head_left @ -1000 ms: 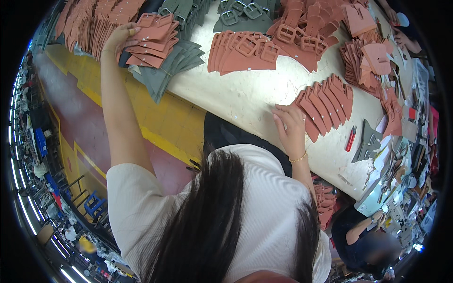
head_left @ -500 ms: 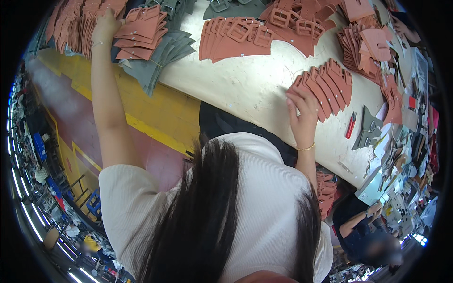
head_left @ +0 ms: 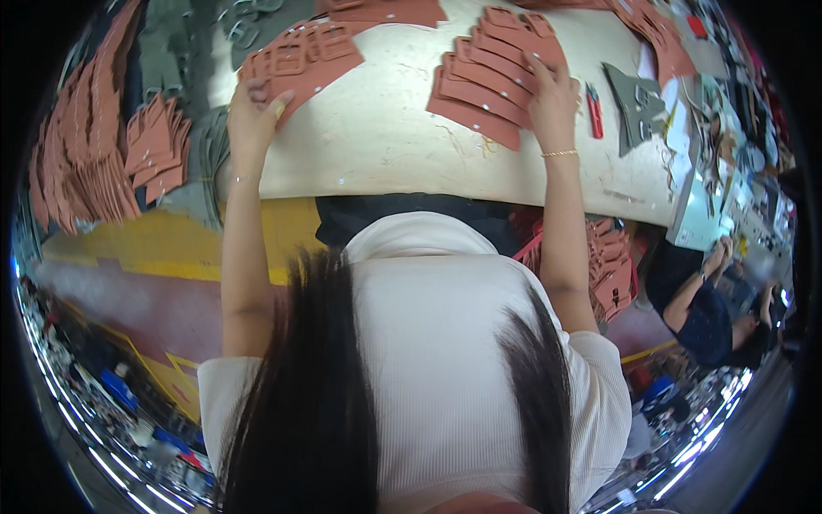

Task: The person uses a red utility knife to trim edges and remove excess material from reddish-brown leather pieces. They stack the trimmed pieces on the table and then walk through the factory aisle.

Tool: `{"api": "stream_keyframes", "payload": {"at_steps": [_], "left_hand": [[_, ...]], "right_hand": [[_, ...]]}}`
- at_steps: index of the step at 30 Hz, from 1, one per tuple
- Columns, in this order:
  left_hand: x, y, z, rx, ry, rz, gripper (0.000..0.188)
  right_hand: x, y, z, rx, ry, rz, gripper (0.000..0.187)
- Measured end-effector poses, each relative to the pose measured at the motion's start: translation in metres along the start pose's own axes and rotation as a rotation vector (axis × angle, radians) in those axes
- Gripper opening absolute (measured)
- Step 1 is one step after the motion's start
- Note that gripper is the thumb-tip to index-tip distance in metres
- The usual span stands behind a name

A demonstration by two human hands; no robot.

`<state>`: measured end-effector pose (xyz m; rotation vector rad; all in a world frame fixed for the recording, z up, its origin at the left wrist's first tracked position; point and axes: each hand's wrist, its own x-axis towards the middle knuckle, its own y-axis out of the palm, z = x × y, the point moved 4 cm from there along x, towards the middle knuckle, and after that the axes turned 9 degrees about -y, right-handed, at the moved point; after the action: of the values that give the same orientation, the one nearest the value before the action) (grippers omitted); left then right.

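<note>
My left hand (head_left: 254,120) grips the near left edge of a fanned stack of reddish-brown leather pieces with buckles (head_left: 312,60), its thumb on top and its fingers partly hidden. My right hand (head_left: 552,98) is closed on the right edge of a second reddish-brown fanned stack (head_left: 479,86), fingers laid over the upper pieces. Both stacks lie on the pale worktable (head_left: 368,154), a bare gap between them. Right of my right hand lies a red cutter or snips (head_left: 594,111).
At the left stand thick bundles of reddish-brown pieces (head_left: 86,137), a smaller reddish-brown stack (head_left: 158,146) and grey-green pieces (head_left: 205,154). A grey-green buckled piece (head_left: 634,107) lies at right. Below the table edge is a red basket of pieces (head_left: 610,265). A co-worker (head_left: 711,300) sits at right.
My left hand has left the far-left bundles and come right onto the buckled stack. My right hand has closed on the other stack, which sits further left. The whole view has turned.
</note>
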<state>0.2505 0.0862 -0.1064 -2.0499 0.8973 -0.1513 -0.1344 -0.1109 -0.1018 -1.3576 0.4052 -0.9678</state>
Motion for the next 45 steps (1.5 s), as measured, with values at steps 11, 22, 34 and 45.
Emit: {"api": "stream_keyframes", "payload": {"at_steps": [11,22,34,45], "left_hand": [[-0.006,0.012,0.002,0.123,0.058,-0.136,0.046],[0.003,0.013,0.010,0.268,0.083,-0.103,0.045],[0.001,0.011,0.005,0.240,0.112,-0.101,0.045],[0.001,0.010,0.004,0.252,0.141,-0.111,0.044]], "right_hand": [[-0.042,-0.003,0.026,0.087,0.018,-0.027,0.049],[-0.078,-0.007,0.039,0.130,0.005,-0.011,0.048],[-0.077,-0.012,0.042,0.162,-0.002,0.023,0.046],[-0.070,-0.016,0.039,0.169,-0.034,-0.011,0.036]]}}
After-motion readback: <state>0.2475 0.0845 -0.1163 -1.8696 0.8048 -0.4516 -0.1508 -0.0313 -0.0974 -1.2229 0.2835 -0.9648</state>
